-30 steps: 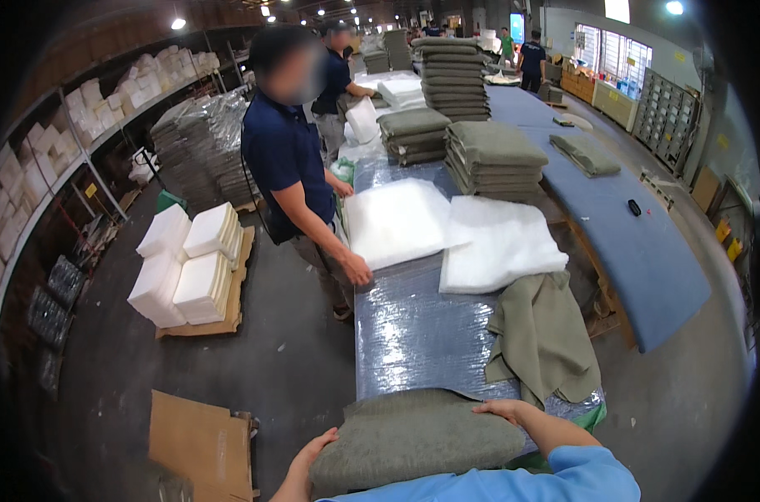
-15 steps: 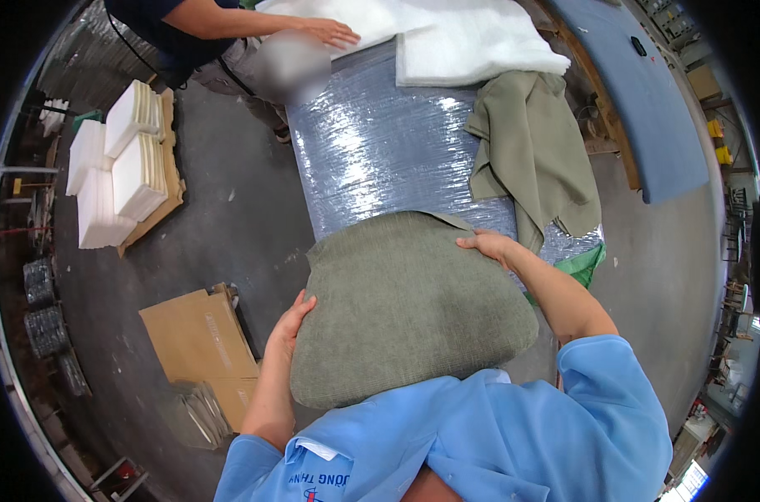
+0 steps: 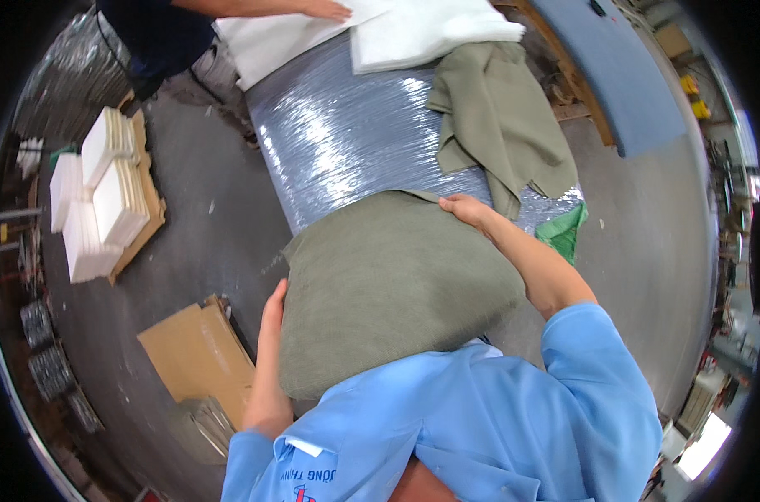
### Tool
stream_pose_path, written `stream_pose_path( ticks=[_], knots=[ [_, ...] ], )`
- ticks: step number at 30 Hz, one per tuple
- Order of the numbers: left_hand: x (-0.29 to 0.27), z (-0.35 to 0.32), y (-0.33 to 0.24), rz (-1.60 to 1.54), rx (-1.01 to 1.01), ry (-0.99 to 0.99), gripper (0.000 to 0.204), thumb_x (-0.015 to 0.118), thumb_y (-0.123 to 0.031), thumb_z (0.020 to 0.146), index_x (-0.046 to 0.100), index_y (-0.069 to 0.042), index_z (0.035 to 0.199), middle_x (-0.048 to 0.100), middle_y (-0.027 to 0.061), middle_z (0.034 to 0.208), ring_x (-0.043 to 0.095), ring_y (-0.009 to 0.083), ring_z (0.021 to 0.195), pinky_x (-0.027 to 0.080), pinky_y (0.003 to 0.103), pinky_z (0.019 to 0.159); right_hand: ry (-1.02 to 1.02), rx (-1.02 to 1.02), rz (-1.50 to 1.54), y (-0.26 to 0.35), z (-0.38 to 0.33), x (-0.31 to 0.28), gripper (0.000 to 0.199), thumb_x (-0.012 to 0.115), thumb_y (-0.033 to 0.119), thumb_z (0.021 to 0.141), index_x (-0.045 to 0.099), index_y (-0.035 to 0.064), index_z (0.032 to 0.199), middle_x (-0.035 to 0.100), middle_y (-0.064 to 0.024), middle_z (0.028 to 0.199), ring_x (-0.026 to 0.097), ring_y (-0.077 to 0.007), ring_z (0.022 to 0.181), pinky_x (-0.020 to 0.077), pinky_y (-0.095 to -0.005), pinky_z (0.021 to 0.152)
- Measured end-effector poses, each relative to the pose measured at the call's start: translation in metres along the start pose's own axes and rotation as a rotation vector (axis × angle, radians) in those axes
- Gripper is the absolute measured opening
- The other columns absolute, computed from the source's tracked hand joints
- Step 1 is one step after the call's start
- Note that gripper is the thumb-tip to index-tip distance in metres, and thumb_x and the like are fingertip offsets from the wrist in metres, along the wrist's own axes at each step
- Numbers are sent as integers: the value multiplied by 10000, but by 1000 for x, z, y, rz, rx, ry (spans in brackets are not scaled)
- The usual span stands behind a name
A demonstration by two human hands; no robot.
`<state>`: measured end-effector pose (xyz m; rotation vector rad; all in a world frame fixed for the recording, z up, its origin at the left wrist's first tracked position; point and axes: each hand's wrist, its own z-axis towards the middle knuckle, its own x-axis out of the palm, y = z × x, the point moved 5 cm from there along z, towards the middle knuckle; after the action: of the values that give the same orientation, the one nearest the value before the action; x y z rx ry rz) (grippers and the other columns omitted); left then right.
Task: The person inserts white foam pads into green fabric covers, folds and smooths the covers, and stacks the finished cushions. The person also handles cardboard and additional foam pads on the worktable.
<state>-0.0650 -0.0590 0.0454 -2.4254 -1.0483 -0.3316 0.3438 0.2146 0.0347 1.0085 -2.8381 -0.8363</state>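
Observation:
A seat cushion (image 3: 396, 289) in grey-green woven fabric rests against the front of my blue shirt, its rounded near edge towards me. My left hand (image 3: 274, 311) holds the cushion's left side, most of its fingers hidden behind the edge. At the far right corner, my right hand (image 3: 468, 211) grips the cover's edge, thumb on top and fingers underneath. A loose flap of fabric shows along the cushion's far edge. Just beyond, a crumpled olive cloth (image 3: 505, 117) lies on a table wrapped in shiny plastic film (image 3: 346, 138).
White padding sheets (image 3: 430, 33) cover the table's far end, where another person's hand (image 3: 325, 10) lies on them. White foam blocks (image 3: 104, 192) are stacked on the floor at left, above flattened cardboard (image 3: 200, 347). A blue-topped table (image 3: 610, 75) stands at far right.
The view has shifted, so the surroundings sit differently in it. Both hands keep hold of the cushion, which has tilted slightly. My left thumb no longer shows on its top face.

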Motion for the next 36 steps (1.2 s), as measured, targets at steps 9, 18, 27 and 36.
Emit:
stream_pose_path(
  ticks=[9, 18, 27, 36],
  knots=[
    [101, -175, -30, -151, 900, -140, 632, 306, -506, 1120, 535, -14, 1445, 539, 159, 1502, 522, 275, 1358, 418, 453, 1155, -32, -886, 652, 19, -201, -14, 753, 261, 561, 1126, 673, -45, 1302, 629, -162, 1401, 563, -244, 1317, 419, -354, 1127],
    [90, -92, -112, -253, 1013, -272, 619, 311, -529, 1101, 657, -20, 1175, 686, 136, 1179, 635, 288, 1164, 489, 461, 1040, -385, -1064, 682, 88, -134, -2, 796, 279, 585, 1109, 725, -73, 1086, 752, -146, 1007, 684, -218, 907, 510, -342, 904],
    [38, -39, -86, -331, 1038, -275, 362, 474, -368, 1050, 679, -90, 1160, 722, 66, 1135, 664, 227, 1107, 523, 407, 972, -345, -840, 1096, 10, -18, 16, 457, 440, 486, 1106, 667, 90, 1088, 681, -26, 1026, 642, -200, 1002, 502, -361, 937],
    [66, -40, -115, -488, 1028, -77, 382, 466, -388, 1056, 649, -92, 1213, 710, 98, 1168, 670, 249, 1133, 534, 436, 991, -135, -482, 1175, -30, -53, 12, 562, 502, 443, 1066, 448, 141, 1537, 561, -70, 1502, 540, -268, 1372, 390, -452, 1181]
  ],
)
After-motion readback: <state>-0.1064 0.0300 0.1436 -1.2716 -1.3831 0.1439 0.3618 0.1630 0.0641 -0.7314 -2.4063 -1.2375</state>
